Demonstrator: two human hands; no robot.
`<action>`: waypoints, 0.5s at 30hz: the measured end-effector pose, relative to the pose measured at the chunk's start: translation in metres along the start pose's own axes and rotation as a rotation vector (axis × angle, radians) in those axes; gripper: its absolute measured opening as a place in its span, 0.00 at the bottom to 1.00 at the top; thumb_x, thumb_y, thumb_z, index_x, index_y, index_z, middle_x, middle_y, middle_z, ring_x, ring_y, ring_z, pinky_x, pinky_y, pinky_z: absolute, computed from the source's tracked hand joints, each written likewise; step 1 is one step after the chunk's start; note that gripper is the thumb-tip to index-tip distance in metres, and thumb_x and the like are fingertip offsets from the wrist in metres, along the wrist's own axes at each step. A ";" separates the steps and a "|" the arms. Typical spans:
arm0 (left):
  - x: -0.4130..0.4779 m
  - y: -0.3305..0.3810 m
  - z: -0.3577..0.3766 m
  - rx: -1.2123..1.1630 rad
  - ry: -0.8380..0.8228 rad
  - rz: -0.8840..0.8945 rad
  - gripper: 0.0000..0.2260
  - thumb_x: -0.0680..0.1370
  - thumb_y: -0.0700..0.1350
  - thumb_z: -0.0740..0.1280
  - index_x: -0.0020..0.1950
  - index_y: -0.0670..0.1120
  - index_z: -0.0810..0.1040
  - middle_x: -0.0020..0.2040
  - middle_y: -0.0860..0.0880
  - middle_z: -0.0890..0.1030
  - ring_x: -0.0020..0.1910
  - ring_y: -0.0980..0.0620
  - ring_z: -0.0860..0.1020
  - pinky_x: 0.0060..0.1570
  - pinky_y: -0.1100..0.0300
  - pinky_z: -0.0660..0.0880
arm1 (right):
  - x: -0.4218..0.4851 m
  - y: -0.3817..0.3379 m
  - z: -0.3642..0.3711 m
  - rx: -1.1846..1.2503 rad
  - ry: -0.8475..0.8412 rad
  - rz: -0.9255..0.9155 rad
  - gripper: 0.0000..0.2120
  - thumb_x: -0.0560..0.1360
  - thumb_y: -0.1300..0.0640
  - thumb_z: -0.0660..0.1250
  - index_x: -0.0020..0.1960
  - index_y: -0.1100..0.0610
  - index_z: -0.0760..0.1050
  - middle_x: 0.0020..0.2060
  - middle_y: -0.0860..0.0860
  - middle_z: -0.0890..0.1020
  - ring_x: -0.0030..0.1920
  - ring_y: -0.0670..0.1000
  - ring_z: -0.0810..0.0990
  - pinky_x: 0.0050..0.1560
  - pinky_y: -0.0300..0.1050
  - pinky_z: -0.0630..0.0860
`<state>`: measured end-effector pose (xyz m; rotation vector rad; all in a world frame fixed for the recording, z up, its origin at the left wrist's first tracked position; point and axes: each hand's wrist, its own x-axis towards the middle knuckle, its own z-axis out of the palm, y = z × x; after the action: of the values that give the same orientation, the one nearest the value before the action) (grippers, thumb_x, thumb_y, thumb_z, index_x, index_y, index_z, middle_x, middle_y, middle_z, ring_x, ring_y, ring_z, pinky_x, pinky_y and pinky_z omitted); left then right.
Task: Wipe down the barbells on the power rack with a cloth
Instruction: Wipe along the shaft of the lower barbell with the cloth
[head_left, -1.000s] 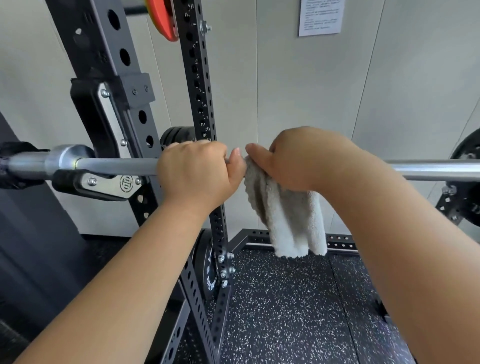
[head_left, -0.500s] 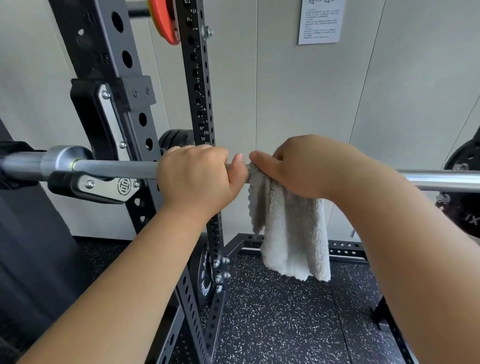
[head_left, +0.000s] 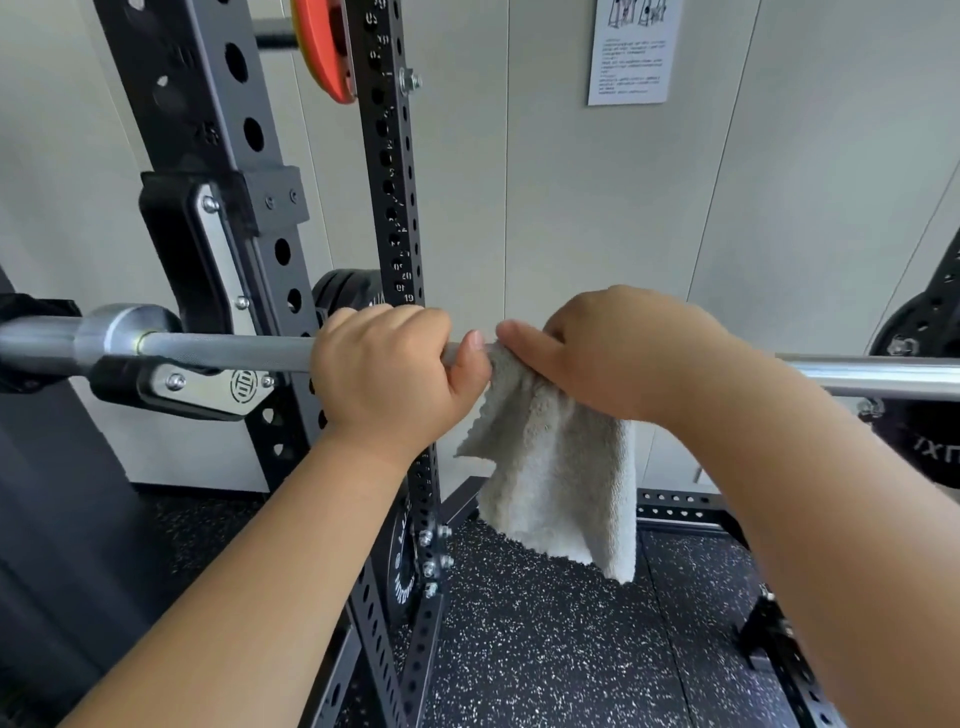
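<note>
A steel barbell (head_left: 223, 351) lies level across the view, resting in a J-hook (head_left: 208, 387) on the black power rack (head_left: 228, 156). My left hand (head_left: 395, 369) grips the bar's shaft with its fingers wrapped over the top. Right beside it, my right hand (head_left: 618, 353) holds a pale beige cloth (head_left: 556, 467) wrapped over the bar. The loose part of the cloth hangs down below the bar. The two hands almost touch at the thumbs.
A perforated black upright (head_left: 395, 208) stands just behind my left hand. An orange plate (head_left: 324, 47) hangs high on the rack. Black plates (head_left: 924, 374) load the bar at the far right. A paper notice (head_left: 631, 49) is on the wall. Speckled rubber floor (head_left: 545, 649) lies below.
The bar and both hands sit a little lower in view than before. The cloth hangs longer and its lower edge has swung out to the left. Both grips stay in place.
</note>
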<state>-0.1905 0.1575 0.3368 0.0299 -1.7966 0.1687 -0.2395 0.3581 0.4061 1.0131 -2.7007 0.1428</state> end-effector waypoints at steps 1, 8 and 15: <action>-0.001 0.000 0.001 -0.004 0.007 0.008 0.22 0.82 0.55 0.53 0.30 0.49 0.64 0.27 0.53 0.64 0.28 0.46 0.65 0.34 0.53 0.61 | -0.009 0.005 0.001 -0.038 0.028 -0.015 0.36 0.78 0.26 0.43 0.35 0.53 0.72 0.33 0.50 0.77 0.37 0.52 0.77 0.35 0.46 0.69; -0.004 -0.002 0.004 -0.004 0.033 0.022 0.24 0.83 0.57 0.51 0.30 0.48 0.65 0.27 0.51 0.67 0.28 0.46 0.67 0.34 0.51 0.63 | 0.016 0.000 -0.009 0.029 -0.116 -0.032 0.38 0.81 0.30 0.43 0.35 0.60 0.72 0.33 0.55 0.78 0.38 0.54 0.79 0.40 0.47 0.69; -0.004 0.000 -0.003 0.013 -0.029 0.005 0.23 0.83 0.57 0.52 0.31 0.48 0.66 0.27 0.52 0.67 0.29 0.47 0.67 0.35 0.51 0.63 | -0.011 0.014 -0.004 -0.018 0.006 0.028 0.36 0.80 0.29 0.45 0.33 0.55 0.71 0.31 0.52 0.78 0.36 0.54 0.78 0.38 0.46 0.74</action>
<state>-0.1871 0.1571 0.3338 0.0371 -1.8245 0.1844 -0.2405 0.3765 0.4066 0.9686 -2.7064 0.1261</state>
